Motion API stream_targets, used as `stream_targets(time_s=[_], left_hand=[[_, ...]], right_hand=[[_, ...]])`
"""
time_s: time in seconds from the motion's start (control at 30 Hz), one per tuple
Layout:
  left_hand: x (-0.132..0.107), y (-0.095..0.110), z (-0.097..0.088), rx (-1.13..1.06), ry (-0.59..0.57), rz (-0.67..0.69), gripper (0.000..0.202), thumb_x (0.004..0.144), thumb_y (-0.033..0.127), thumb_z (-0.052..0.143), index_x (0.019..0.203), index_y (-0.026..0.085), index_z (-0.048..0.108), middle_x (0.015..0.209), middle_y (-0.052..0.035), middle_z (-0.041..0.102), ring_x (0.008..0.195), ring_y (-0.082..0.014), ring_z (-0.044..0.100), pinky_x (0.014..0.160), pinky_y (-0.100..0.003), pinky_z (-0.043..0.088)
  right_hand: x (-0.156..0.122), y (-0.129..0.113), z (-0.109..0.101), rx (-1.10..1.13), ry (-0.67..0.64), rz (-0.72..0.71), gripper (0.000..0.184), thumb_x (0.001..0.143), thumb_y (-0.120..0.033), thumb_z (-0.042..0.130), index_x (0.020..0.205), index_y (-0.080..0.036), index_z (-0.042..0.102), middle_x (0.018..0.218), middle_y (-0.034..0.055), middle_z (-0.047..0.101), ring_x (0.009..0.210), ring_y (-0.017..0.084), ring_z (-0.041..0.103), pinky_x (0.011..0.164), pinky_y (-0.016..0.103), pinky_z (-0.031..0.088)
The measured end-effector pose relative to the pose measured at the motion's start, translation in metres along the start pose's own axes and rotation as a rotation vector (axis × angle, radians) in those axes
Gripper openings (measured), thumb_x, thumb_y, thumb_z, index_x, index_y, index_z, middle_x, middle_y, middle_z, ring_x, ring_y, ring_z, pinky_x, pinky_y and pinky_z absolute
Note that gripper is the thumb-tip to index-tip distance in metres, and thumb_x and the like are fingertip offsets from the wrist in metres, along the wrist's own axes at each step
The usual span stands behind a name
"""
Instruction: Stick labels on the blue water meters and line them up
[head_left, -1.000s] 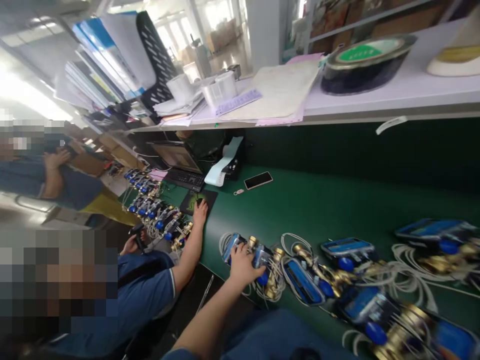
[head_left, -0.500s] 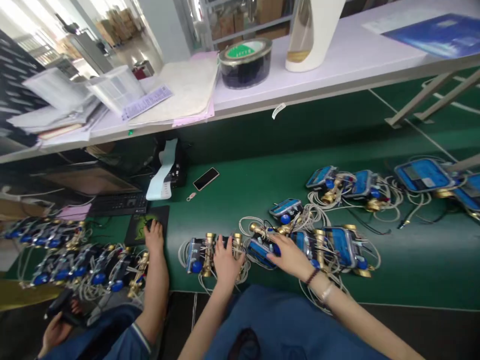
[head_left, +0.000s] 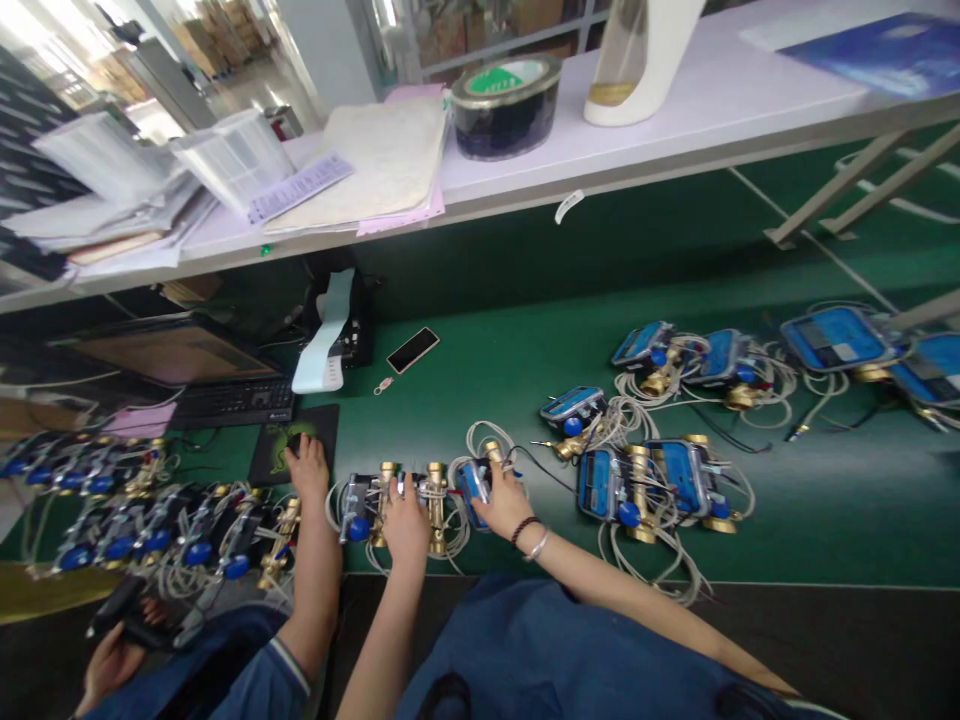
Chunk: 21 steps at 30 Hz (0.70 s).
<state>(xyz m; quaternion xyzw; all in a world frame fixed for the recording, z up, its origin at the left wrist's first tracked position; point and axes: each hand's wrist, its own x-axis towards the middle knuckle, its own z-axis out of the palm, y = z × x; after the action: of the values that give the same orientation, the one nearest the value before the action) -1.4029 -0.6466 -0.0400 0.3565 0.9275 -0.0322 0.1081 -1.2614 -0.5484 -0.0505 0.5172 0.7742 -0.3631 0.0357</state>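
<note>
My left hand [head_left: 407, 520] is closed over a brass-bodied meter at the bench's front, its fingers curled over the top. Close against its left side stands another meter [head_left: 360, 510] with a blue round cap and a brass pipe. My right hand [head_left: 508, 503] grips a blue-faced meter [head_left: 472, 492], thumb on the housing and fingers by the upright brass pipe end. Grey cables loop around these meters. To the right are a meter with a blue face [head_left: 600, 482] and a similar one [head_left: 681, 478], both apart from my hands.
At left, a co-worker's hand [head_left: 306, 465] rests on a mouse; the other holds a black handheld device [head_left: 124, 605]. Several meters [head_left: 157, 530] line up there. A phone [head_left: 412, 350], label printer [head_left: 356, 330] and keyboard [head_left: 232, 402] sit behind. A shelf [head_left: 495, 185] overhangs the bench.
My right hand has brought its meter leftward, away from the right-hand group and more upright. My left hand and the meters under it have also shifted left.
</note>
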Motion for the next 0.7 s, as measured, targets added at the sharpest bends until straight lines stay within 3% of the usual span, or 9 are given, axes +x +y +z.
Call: stream_targets(time_s=[0.07,0.13,0.2,0.27,0.37,0.5,0.6,0.7], left_hand=[[0.003,0.001,-0.008,-0.018,0.0,0.03,0.057,0.078,0.015,0.05,0.135,0.01,0.045,0.141,-0.0233,0.039,0.11,-0.0377,0.055,0.084,-0.048,0.05],[0.004,0.011,-0.015,-0.044,0.008,0.087,0.057,0.075,0.013,0.052,0.132,0.006,0.047,0.141,-0.0251,0.038,0.124,-0.0405,0.044,0.097,-0.052,0.041],[0.0,0.033,-0.018,-0.086,0.016,0.17,0.054,0.078,0.013,0.05,0.132,0.008,0.047,0.144,-0.0215,0.036,0.133,-0.0342,0.034,0.107,-0.046,0.033],[-0.008,0.063,-0.014,-0.136,0.007,0.252,0.053,0.082,0.021,0.051,0.134,0.014,0.046,0.145,-0.0152,0.037,0.134,-0.0272,0.034,0.108,-0.038,0.032],[-0.019,0.103,0.002,-0.177,-0.024,0.276,0.056,0.076,0.028,0.061,0.131,0.019,0.05,0.144,-0.012,0.039,0.134,-0.0313,0.033,0.104,-0.041,0.038],[-0.025,0.118,0.02,-0.179,-0.037,0.208,0.055,0.072,0.009,0.057,0.127,0.016,0.054,0.146,-0.0133,0.035,0.137,-0.0348,0.025,0.105,-0.042,0.036],[-0.032,0.113,0.024,-0.168,-0.048,0.209,0.059,0.071,0.001,0.052,0.128,0.017,0.053,0.148,-0.0127,0.033,0.138,-0.0319,0.025,0.108,-0.038,0.034],[-0.038,0.111,0.025,-0.15,-0.043,0.214,0.062,0.072,-0.001,0.048,0.131,0.018,0.052,0.149,-0.0118,0.031,0.139,-0.0321,0.023,0.108,-0.04,0.034]], right_hand=[[0.0,0.0,-0.008,0.052,0.024,-0.04,0.067,0.069,-0.036,0.07,0.13,-0.016,0.048,0.114,0.0124,0.063,0.1,0.027,0.06,0.084,0.03,0.045],[0.008,0.015,-0.037,0.083,0.114,-0.021,0.054,0.076,-0.04,0.064,0.125,-0.02,0.052,0.115,0.0089,0.063,0.103,0.025,0.058,0.088,0.03,0.043],[0.024,0.041,-0.077,0.087,0.263,0.073,0.047,0.088,-0.038,0.047,0.13,-0.018,0.047,0.128,0.0126,0.053,0.117,0.027,0.049,0.099,0.036,0.036],[0.049,0.068,-0.117,0.08,0.383,0.211,0.05,0.094,-0.038,0.036,0.136,-0.012,0.036,0.138,0.019,0.04,0.127,0.032,0.037,0.105,0.047,0.027],[0.088,0.097,-0.147,0.065,0.396,0.357,0.05,0.091,-0.04,0.049,0.133,-0.014,0.039,0.136,0.0173,0.041,0.123,0.034,0.04,0.101,0.055,0.031],[0.106,0.115,-0.144,0.03,0.293,0.296,0.044,0.089,-0.038,0.057,0.126,-0.017,0.047,0.129,0.0113,0.048,0.114,0.028,0.049,0.095,0.051,0.041],[0.093,0.122,-0.135,0.014,0.185,0.139,0.043,0.089,-0.035,0.059,0.125,-0.016,0.048,0.127,0.0109,0.05,0.112,0.027,0.051,0.093,0.048,0.043],[0.065,0.114,-0.115,0.005,0.062,-0.018,0.042,0.088,-0.034,0.06,0.124,-0.016,0.05,0.125,0.0104,0.052,0.11,0.026,0.053,0.093,0.048,0.044]])
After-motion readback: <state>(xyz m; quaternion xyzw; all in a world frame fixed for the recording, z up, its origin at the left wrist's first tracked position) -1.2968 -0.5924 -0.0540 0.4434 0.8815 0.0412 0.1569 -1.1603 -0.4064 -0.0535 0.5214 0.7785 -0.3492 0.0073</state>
